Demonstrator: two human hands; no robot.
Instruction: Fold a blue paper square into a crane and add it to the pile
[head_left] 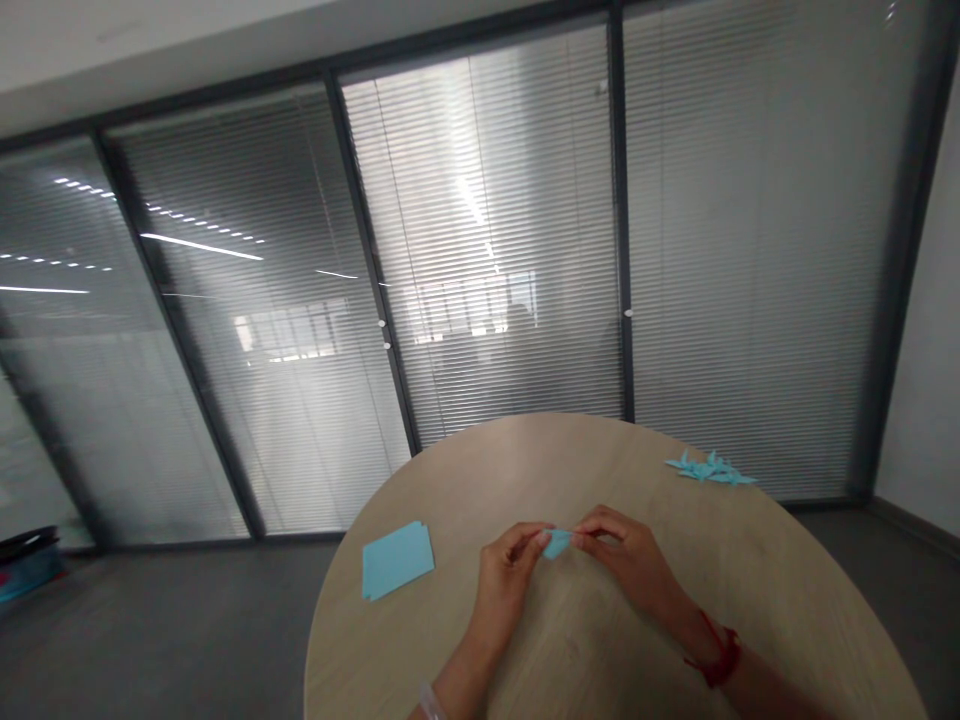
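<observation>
A small folded piece of light-blue paper [556, 543] is held between my two hands, over the front middle of the round table. My left hand [510, 565] pinches its left end between thumb and fingers. At the right end, my right hand [619, 550] grips it with thumb and forefinger. The fingertips cover both ends, so the exact folded shape cannot be made out. To the left lies a stack of light-blue paper sheets [398, 561]. Several folded light-blue paper cranes [709, 468] sit in a pile at the far right of the table.
The round wooden table [540, 455] has its curved edge near the paper stack and the crane pile. Behind it stands a glass partition with blinds [495, 240]. A dark-rimmed bin or bag [30, 565] is on the floor at far left.
</observation>
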